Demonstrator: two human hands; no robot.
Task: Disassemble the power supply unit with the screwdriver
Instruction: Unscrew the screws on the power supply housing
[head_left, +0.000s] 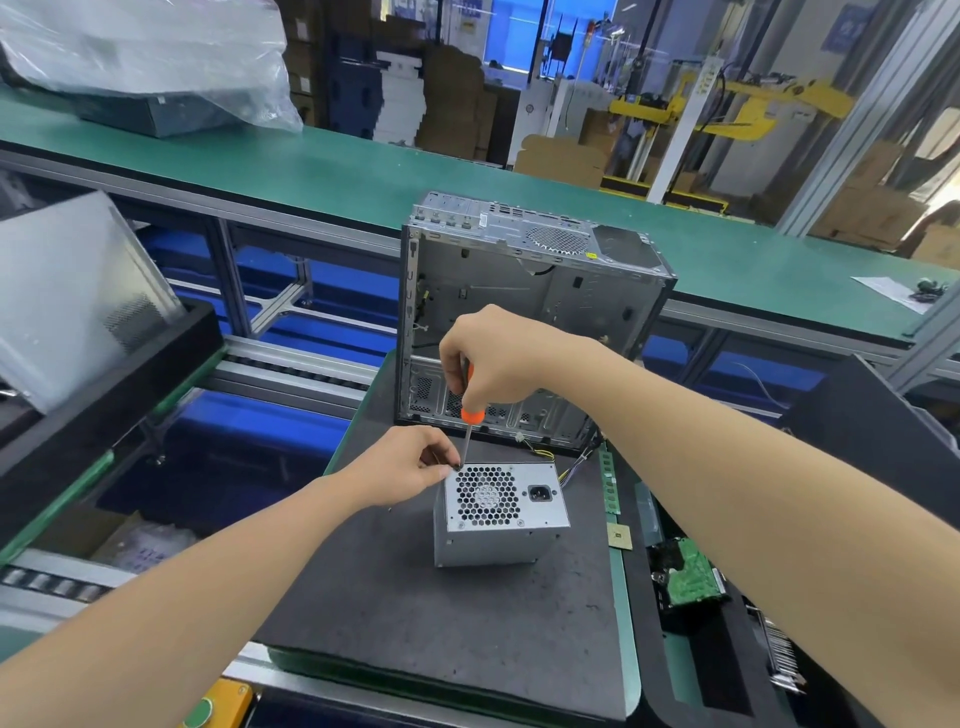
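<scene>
Fingertips of the left hand pinching the screwdriver tip, right hand gripping its orange handle over a corner of the power supply unit, upended on the dark mat before the open case; best kept plumb, pressed down.

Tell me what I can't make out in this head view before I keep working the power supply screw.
- Head view: the screw and the screwdriver tip at the power supply unit's far-left corner, hidden by the left hand.
- Head view: most of the screwdriver handle, inside the right hand.
- Head view: whether its other corners hold screws, too small.
- Head view: green circuit board, partly behind the right forearm.
</scene>
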